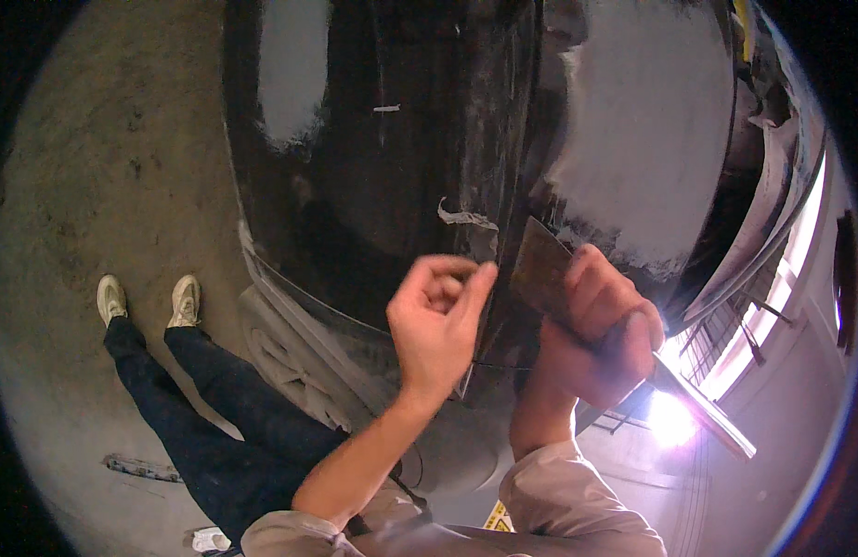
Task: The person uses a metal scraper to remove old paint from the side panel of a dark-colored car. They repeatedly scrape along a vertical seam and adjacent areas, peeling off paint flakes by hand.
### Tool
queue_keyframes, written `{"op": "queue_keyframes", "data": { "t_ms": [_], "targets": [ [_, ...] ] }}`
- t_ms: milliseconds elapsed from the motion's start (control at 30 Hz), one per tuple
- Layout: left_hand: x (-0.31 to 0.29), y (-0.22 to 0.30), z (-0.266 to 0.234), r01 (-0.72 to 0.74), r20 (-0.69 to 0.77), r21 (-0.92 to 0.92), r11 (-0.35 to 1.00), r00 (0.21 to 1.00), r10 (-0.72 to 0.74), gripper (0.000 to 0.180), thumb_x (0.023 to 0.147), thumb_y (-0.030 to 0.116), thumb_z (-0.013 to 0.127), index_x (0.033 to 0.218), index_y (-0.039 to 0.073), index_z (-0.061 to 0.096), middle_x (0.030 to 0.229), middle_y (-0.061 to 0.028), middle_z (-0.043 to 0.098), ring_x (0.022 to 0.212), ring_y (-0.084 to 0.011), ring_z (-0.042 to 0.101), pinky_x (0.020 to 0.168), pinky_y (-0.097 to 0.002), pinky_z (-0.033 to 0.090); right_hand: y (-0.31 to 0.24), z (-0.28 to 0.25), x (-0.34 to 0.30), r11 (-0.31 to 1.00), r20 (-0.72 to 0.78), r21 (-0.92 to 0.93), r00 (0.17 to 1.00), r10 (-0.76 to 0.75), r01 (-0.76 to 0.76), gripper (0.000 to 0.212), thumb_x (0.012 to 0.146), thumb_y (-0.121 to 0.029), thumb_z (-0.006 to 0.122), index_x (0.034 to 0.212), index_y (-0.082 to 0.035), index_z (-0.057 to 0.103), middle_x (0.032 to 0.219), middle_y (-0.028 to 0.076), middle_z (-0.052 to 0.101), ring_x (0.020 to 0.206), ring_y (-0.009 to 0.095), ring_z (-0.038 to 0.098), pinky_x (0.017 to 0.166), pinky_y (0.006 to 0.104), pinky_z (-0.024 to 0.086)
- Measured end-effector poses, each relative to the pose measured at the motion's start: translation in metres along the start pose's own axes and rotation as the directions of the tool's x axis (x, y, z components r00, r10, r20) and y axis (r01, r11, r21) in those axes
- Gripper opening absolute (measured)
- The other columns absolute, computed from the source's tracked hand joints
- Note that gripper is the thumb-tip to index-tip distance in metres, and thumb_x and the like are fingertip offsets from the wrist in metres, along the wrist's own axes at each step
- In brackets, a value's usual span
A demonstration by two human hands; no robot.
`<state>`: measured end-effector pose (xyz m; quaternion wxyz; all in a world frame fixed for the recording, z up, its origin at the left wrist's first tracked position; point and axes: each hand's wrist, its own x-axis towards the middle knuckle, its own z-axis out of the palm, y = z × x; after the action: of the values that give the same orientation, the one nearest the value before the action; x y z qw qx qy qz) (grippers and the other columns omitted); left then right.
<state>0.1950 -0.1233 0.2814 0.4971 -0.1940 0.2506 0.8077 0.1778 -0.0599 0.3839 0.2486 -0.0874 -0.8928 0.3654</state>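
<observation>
A curled, pale, thin strip [466, 219] rests against a glossy black car panel [355, 209], its long axis running roughly left to right. The left hand [434, 325] is the nearer one, its fingertips just on the wearer's side of the strip and a little rightward. That grip is curled, thumb close to forefinger; blur hides whether anything thin is pinched between. The right hand [605, 325], farther to the strip's right, has its grip closed around a flat, dull metal scraper [542, 269], whose blade points back toward the strip without touching it. A silver metal rod [703, 408] emerges behind that fist, farther from the strip; whether it belongs to the scraper, I cannot tell. A broad, matte grey patch [643, 130] lies beyond the strip, rightward.
</observation>
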Motion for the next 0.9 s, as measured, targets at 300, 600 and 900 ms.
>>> {"op": "queue_keyframes", "data": {
  "t_ms": [300, 600, 900],
  "targets": [
    [0.029, -0.002, -0.002, -0.277, 0.131, 0.225, 0.934, 0.959, 0.253, 0.014, 0.091, 0.006, 0.077, 0.101, -0.001, 0.069, 0.082, 0.0009, 0.067, 0.068, -0.0020, 0.055, 0.060, -0.0200, 0.044, 0.009, -0.007, 0.008, 0.999, 0.012, 0.049, 1.000, 0.015, -0.016, 0.034, 0.086, -0.012, 0.056, 0.062, -0.006, 0.032, 0.053, 0.003, 0.036, 0.048, 0.018, 0.032, 0.052, 0.0369, 0.030],
    [0.042, 0.013, -0.002, -0.414, 0.237, 0.324, 0.851, 0.906, 0.350, 0.012, 0.085, 0.004, 0.076, 0.092, -0.002, 0.069, 0.082, -0.0081, 0.067, 0.060, -0.0139, 0.059, 0.058, -0.0274, 0.047, 0.020, 0.003, 0.003, 0.998, 0.093, -0.040, 0.995, 0.041, -0.038, 0.034, 0.092, -0.015, 0.051, 0.064, -0.013, 0.032, 0.055, 0.000, 0.036, 0.053, 0.017, 0.032, 0.060, 0.0378, 0.029],
    [0.050, 0.009, -0.013, -0.154, 0.243, 0.103, 0.983, 0.962, 0.125, 0.011, 0.086, 0.006, 0.076, 0.092, -0.001, 0.071, 0.080, -0.0017, 0.070, 0.068, -0.0047, 0.058, 0.061, -0.0229, 0.047, 0.031, -0.005, 0.014, 0.994, 0.153, 0.081, 0.986, 0.059, -0.072, 0.050, 0.106, -0.029, 0.039, 0.059, -0.015, 0.028, 0.051, -0.001, 0.031, 0.051, 0.016, 0.026, 0.061, 0.0380, 0.028]
  ]
}}
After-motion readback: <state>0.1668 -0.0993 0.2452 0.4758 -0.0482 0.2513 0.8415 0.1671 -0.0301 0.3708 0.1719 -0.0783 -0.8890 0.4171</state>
